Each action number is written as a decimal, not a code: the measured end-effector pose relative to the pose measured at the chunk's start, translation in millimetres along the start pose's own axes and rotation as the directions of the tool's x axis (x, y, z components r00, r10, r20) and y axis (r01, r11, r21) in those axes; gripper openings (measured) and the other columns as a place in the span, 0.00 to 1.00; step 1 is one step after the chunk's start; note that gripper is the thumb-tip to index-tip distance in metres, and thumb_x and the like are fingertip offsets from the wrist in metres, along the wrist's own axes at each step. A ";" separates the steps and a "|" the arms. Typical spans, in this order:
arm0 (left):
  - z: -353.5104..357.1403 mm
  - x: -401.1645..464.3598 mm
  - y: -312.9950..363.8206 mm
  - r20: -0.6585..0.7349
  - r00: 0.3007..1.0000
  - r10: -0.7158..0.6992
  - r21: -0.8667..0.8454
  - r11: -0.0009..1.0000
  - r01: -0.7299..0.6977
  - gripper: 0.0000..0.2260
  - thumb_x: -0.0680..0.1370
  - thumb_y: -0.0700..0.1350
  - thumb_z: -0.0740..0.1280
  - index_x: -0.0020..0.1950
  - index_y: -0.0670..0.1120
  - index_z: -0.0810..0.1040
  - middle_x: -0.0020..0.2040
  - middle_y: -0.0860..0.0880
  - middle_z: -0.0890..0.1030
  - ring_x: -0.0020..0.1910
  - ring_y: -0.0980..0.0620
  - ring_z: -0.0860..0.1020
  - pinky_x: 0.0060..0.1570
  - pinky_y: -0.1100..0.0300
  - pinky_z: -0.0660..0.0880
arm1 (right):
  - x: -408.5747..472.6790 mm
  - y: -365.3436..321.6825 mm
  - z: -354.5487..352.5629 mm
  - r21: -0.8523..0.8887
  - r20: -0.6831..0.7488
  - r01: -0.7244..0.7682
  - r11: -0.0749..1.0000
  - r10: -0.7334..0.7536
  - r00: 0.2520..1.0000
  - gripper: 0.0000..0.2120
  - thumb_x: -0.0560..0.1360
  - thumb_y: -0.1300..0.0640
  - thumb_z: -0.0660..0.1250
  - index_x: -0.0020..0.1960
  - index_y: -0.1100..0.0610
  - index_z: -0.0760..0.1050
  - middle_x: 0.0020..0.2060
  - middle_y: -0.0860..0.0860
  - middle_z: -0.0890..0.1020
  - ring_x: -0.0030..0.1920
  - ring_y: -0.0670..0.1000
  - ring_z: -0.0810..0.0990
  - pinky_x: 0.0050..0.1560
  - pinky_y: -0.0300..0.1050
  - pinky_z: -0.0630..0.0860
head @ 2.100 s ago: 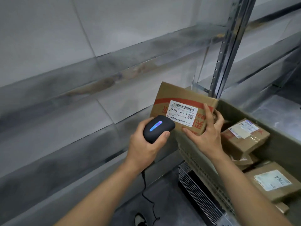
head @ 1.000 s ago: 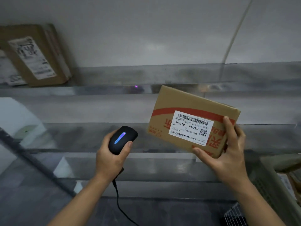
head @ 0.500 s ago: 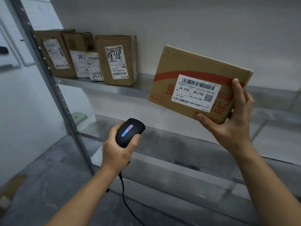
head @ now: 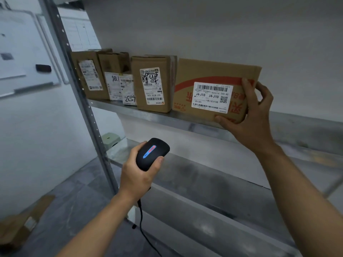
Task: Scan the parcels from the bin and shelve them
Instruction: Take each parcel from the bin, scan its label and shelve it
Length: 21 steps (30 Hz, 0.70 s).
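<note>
My right hand (head: 254,115) grips the right end of a brown cardboard parcel (head: 209,71) with a red stripe and a white J4-J10 label. The parcel rests on the upper metal shelf (head: 297,121), label facing me, close beside the row of shelved parcels. My left hand (head: 137,175) holds a black corded barcode scanner (head: 152,153) with a glowing light strip, below the shelf and left of the parcel. The bin is out of view.
Three other labelled parcels (head: 154,84) stand upright at the shelf's left end. A perforated steel upright (head: 81,101) borders them. A lower shelf (head: 213,175) runs under my hands. A whiteboard (head: 24,52) hangs on the left wall; flat cardboard (head: 20,221) lies on the floor.
The view swung from the bin to the shelving. My right hand carried the parcel up and left and set it on the upper shelf beside the row. The scanner hand stayed low.
</note>
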<state>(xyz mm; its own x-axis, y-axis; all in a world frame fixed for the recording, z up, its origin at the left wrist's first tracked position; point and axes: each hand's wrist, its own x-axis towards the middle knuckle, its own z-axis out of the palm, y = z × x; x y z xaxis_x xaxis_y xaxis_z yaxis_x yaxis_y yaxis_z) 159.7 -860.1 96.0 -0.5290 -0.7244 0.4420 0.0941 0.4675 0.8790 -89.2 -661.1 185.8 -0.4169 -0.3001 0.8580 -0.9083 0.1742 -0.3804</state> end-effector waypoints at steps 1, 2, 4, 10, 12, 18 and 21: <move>2.6 3.5 0.8 -0.001 1.000 -0.001 -0.004 1.000 0.001 0.34 0.64 0.66 0.72 0.66 0.54 0.76 0.55 0.61 0.81 0.51 0.70 0.80 0.46 0.77 0.72 | 3.2 4.7 4.1 -0.002 0.009 -0.001 1.000 0.001 1.000 0.52 0.66 0.48 0.83 0.82 0.49 0.57 0.76 0.60 0.54 0.70 0.41 0.65 0.71 0.36 0.68; 5.0 7.0 0.7 -0.001 1.000 -0.002 -0.007 1.000 0.002 0.34 0.63 0.66 0.72 0.66 0.54 0.76 0.55 0.61 0.81 0.50 0.70 0.80 0.46 0.77 0.72 | 6.3 9.0 7.9 -0.007 0.017 0.001 1.000 0.000 1.000 0.52 0.66 0.48 0.83 0.82 0.49 0.57 0.76 0.60 0.54 0.69 0.45 0.67 0.71 0.38 0.69; 10.6 13.5 -0.8 -0.004 1.000 -0.002 -0.009 1.000 0.002 0.34 0.63 0.67 0.72 0.66 0.55 0.76 0.55 0.60 0.82 0.50 0.67 0.81 0.45 0.75 0.74 | 12.7 15.7 14.4 -0.016 0.037 0.011 1.000 -0.010 0.999 0.52 0.66 0.48 0.83 0.82 0.49 0.57 0.76 0.60 0.54 0.69 0.50 0.68 0.72 0.45 0.70; 27.3 27.4 -12.2 -0.001 1.000 -0.008 -0.020 1.000 0.008 0.32 0.64 0.67 0.74 0.65 0.59 0.75 0.55 0.57 0.82 0.50 0.59 0.83 0.46 0.67 0.79 | 26.8 25.4 33.7 -0.028 0.121 0.024 0.999 -0.020 0.992 0.52 0.67 0.47 0.82 0.82 0.46 0.55 0.77 0.58 0.50 0.74 0.56 0.65 0.74 0.56 0.70; 31.2 31.7 -18.8 0.008 1.000 -0.013 -0.021 1.000 0.013 0.30 0.65 0.67 0.74 0.65 0.61 0.74 0.55 0.56 0.83 0.50 0.54 0.84 0.46 0.58 0.82 | 29.5 26.7 40.9 -0.046 0.147 0.029 0.999 -0.022 0.989 0.52 0.67 0.47 0.82 0.82 0.45 0.55 0.78 0.58 0.50 0.74 0.56 0.65 0.74 0.56 0.70; 35.8 56.9 -35.6 0.046 0.999 -0.004 -0.060 0.998 0.007 0.31 0.65 0.66 0.76 0.66 0.60 0.75 0.53 0.62 0.82 0.50 0.51 0.84 0.48 0.43 0.84 | 31.0 29.0 57.1 -0.081 0.187 -0.062 0.995 0.077 0.979 0.54 0.67 0.51 0.82 0.81 0.44 0.50 0.78 0.56 0.49 0.74 0.57 0.65 0.72 0.54 0.71; 35.6 68.4 -41.7 0.079 0.997 0.004 -0.074 0.997 0.001 0.29 0.65 0.66 0.76 0.64 0.62 0.75 0.53 0.58 0.83 0.48 0.49 0.84 0.46 0.44 0.84 | 29.7 29.0 63.4 -0.106 0.183 -0.119 0.987 0.137 0.973 0.55 0.66 0.52 0.83 0.80 0.46 0.50 0.77 0.56 0.50 0.72 0.55 0.66 0.68 0.45 0.70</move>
<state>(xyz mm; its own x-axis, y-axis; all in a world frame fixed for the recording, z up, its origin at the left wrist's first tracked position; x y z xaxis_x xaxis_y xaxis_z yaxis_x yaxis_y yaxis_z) 89.6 -911.1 83.3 -0.5937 -0.6800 0.4302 0.1553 0.4278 0.8904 -130.2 -724.4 178.3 -0.5369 -0.4402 0.7197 -0.8432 0.3075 -0.4410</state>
